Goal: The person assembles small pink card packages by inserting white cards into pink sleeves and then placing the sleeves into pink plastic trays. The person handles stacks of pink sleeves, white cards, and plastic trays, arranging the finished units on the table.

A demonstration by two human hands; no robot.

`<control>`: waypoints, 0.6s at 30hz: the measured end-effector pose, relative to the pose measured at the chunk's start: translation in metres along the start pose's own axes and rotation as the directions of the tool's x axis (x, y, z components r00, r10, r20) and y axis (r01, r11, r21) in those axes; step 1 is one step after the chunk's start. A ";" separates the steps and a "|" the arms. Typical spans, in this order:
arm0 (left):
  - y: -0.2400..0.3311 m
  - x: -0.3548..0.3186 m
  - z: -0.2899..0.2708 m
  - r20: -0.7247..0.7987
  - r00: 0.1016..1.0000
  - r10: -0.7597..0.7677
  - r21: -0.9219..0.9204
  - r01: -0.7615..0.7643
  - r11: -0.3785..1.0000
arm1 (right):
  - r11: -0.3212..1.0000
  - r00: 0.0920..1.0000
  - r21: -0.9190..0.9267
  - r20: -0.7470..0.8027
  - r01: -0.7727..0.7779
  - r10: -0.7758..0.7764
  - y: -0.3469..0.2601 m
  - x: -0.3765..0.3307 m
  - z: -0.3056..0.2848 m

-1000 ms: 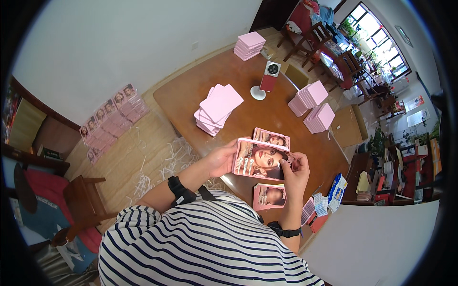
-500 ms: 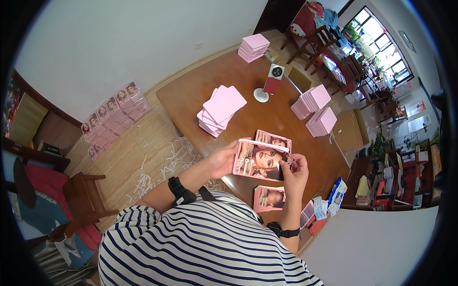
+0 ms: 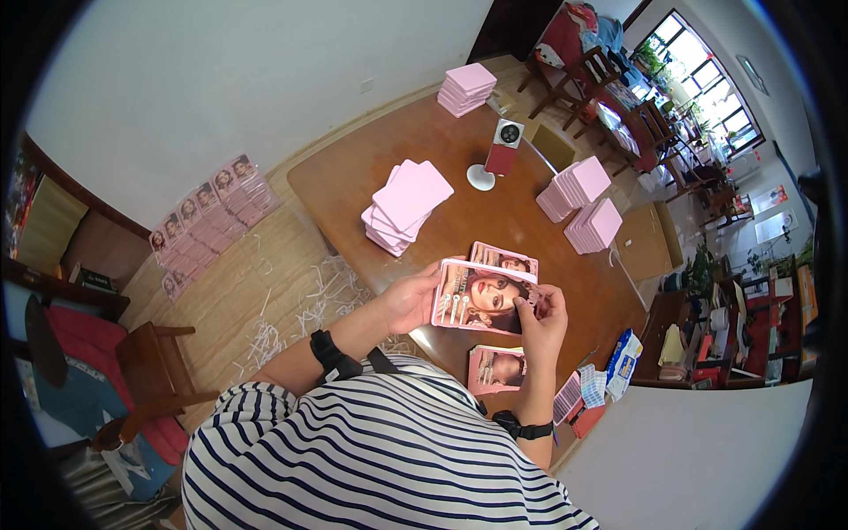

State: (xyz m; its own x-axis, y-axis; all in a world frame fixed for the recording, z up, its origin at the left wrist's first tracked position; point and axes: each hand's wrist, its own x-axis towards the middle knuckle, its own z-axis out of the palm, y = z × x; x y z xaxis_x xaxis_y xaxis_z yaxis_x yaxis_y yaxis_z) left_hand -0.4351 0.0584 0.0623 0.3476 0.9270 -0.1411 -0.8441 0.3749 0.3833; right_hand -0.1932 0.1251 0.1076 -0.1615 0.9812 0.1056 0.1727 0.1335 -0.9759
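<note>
Between my two hands is a flat pink box (image 3: 478,296) with a person's portrait printed on its face. My left hand (image 3: 412,299) grips its left edge, mostly with the fingers underneath. At the right edge, my right hand (image 3: 543,322) pinches the box, its thumb lying on the printed front. Just behind it on the table lies a similar portrait box (image 3: 504,257), partly covered by the held one. Nearer my body is another portrait box (image 3: 496,369), partly hidden by my right forearm.
Stacks of pink boxes stand on the brown table (image 3: 353,150): a fanned pile (image 3: 406,203), a far stack (image 3: 466,88) and two at the right (image 3: 574,187). A red-and-white device (image 3: 502,150) stands mid-table. A blue-and-white packet (image 3: 624,362) lies at right. Wrapped boxes (image 3: 212,216) and paper shreds (image 3: 265,340) are on the floor.
The held pink box has tilted very slightly, with both hands keeping their grip. The stacks and the other boxes stay where they were.
</note>
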 end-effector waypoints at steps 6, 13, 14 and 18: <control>-0.001 -0.002 0.008 0.016 1.000 0.015 0.025 -0.015 1.000 | 0.992 0.999 -0.123 -0.033 -0.017 0.013 0.004 0.002 0.000; -0.008 0.004 0.009 -0.015 0.997 0.075 0.108 -0.073 0.991 | 0.803 0.988 -0.588 -0.040 0.099 -0.152 -0.007 -0.001 0.014; -0.010 0.006 0.008 -0.028 0.996 0.087 0.105 -0.084 0.991 | 0.738 0.967 -0.644 0.008 0.201 -0.256 -0.009 0.000 0.016; -0.012 0.009 0.004 -0.112 0.989 0.100 0.113 -0.087 0.990 | 0.565 0.990 -0.825 -0.067 0.016 -0.127 -0.014 0.008 0.011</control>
State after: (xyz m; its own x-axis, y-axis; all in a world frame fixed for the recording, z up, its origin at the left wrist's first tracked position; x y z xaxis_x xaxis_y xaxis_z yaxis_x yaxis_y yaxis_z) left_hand -0.4204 0.0627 0.0601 0.2135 0.9555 -0.2035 -0.8196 0.2885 0.4950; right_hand -0.2079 0.1290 0.1200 -0.1164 0.9634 0.2414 0.8965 0.2065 -0.3919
